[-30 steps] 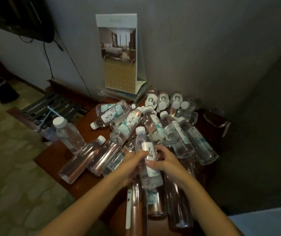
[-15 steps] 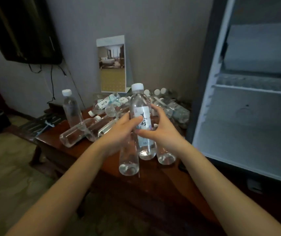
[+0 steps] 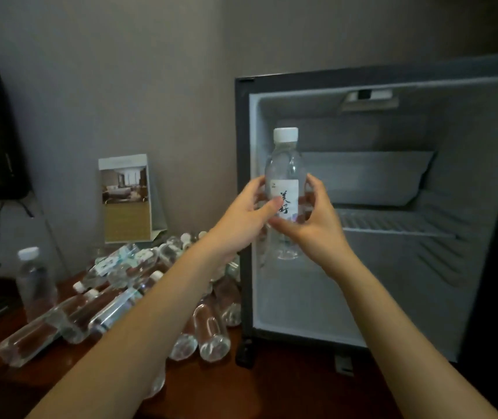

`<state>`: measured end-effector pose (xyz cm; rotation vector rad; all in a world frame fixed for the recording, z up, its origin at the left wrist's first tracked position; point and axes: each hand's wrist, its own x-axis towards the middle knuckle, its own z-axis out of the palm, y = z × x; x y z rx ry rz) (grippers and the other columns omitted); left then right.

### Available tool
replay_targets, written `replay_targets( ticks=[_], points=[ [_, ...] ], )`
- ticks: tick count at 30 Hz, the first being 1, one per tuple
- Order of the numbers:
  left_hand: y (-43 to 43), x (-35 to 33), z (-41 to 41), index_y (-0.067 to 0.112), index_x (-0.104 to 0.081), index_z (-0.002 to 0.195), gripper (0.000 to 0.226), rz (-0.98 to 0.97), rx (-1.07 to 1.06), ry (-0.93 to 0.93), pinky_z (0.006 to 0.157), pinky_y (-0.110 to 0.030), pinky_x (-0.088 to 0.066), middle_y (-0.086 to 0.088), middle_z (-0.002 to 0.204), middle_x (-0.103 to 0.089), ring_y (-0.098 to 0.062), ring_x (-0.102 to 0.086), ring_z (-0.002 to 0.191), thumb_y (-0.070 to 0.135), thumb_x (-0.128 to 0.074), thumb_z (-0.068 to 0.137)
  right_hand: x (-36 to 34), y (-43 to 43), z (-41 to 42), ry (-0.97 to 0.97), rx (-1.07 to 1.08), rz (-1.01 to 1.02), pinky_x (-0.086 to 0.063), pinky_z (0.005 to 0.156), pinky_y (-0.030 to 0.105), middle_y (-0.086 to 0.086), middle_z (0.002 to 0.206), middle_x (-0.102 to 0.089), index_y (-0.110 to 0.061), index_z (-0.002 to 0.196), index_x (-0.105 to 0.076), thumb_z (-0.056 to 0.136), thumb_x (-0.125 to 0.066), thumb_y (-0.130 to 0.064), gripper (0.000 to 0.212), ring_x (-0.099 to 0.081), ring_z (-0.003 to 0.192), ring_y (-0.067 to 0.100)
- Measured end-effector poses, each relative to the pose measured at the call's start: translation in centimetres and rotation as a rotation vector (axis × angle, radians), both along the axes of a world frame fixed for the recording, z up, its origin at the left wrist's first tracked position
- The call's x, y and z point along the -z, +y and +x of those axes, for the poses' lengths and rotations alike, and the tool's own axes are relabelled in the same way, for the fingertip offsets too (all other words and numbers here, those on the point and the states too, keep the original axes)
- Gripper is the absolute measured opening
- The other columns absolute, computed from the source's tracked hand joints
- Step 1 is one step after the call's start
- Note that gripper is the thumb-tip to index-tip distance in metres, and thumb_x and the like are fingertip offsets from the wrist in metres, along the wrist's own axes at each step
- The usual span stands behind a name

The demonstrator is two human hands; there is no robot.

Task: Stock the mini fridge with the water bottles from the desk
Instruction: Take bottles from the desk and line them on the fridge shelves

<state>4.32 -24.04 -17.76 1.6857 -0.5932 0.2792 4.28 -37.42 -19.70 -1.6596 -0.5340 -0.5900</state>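
At the desk's (image 3: 241, 394) front edge, bare wood is showing between both forearms. Over the desk's left half, a pile of water bottles (image 3: 114, 306) is lying on its sides, reaching right up to the mini fridge's (image 3: 242, 131) left frame. One upright bottle (image 3: 34, 279) is standing near the left edge, and a brochure card (image 3: 125, 198) is standing at the back edge.

Farther in, the left hand (image 3: 243, 213) and right hand (image 3: 317, 219) are both curling round one water bottle (image 3: 284, 164), pinching its label band from either side. It is hanging upright, cap up, in the fridge's open mouth on the left side, above the fridge floor (image 3: 317, 309) and in front of the wire shelf (image 3: 392, 222), touching neither.

Judging: first bottle going in, nothing stocked yet. Best done by keeping it upright and setting it deep in the back left corner, leaving room for later bottles. Cannot tell if it is fitting upright under the shelf.

Room is opening wide to the right. The left frame is sitting close to the left knuckles, so keep clear of it.
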Motion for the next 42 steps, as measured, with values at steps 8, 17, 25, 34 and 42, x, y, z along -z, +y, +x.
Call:
replay_targets(
  ticks=[8, 17, 25, 34, 42],
  points=[
    [-6.9, -2.1, 7.6, 0.022, -0.033, 0.140, 0.044, 0.019, -0.153, 0.053, 0.093, -0.040, -0.048, -0.003, 0.132, -0.054, -0.022, -0.055, 0.115, 0.023, -0.044, 0.098, -2.5, -4.3, 7.5, -0.006, 0.142, -0.022, -0.051, 0.071, 0.016, -0.016, 0.096, -0.055, -0.015, 0.133, -0.034, 0.072, -0.078, -0.008, 0.075, -0.059, 0.083, 0.000],
    [-7.5, -1.2, 9.8, 0.027, -0.036, 0.140, 0.052, -0.040, -0.128, 0.106, 0.096, -0.029, -0.044, 0.000, 0.131, -0.055, -0.014, -0.053, 0.118, 0.002, -0.039, 0.094, -3.0, -4.4, 11.8, 0.107, 0.122, -0.085, -0.050, 0.089, 0.032, -0.003, 0.108, -0.048, -0.008, 0.138, -0.024, 0.076, -0.073, -0.004, 0.080, -0.058, 0.102, 0.017],
    [-5.9, -1.4, 9.1, 0.022, -0.011, 0.149, 0.058, -0.059, -0.218, 0.176, 0.114, -0.038, -0.025, -0.004, 0.153, -0.026, -0.023, -0.027, 0.140, 0.003, -0.031, 0.098, -3.1, -2.9, 14.3, 0.192, 0.170, -0.100, -0.048, 0.086, 0.033, 0.010, 0.120, -0.055, -0.005, 0.133, -0.028, 0.073, -0.078, -0.011, 0.079, -0.056, 0.101, 0.021],
    [-6.3, -1.4, 8.3, 0.016, -0.026, 0.145, 0.048, -0.083, -0.198, 0.246, 0.104, -0.028, -0.033, -0.008, 0.141, -0.044, -0.023, -0.044, 0.128, 0.002, -0.030, 0.099, -2.9, -2.8, 14.0, 0.287, 0.324, -0.384, -0.040, 0.073, 0.027, 0.016, 0.118, -0.059, 0.001, 0.119, -0.048, 0.079, -0.073, -0.032, 0.058, -0.056, 0.101, 0.026],
    [-4.6, 0.3, 7.3, 0.013, -0.027, 0.143, 0.062, 0.041, -0.094, 0.186, 0.102, -0.025, -0.031, -0.013, 0.147, -0.034, -0.027, -0.033, 0.136, -0.016, -0.029, 0.089, -1.8, -3.1, 13.8, 0.316, 0.299, -0.419, -0.047, 0.083, 0.037, 0.020, 0.117, -0.061, 0.001, 0.121, -0.043, 0.074, -0.078, -0.018, 0.061, -0.059, 0.106, 0.032]
  ],
)
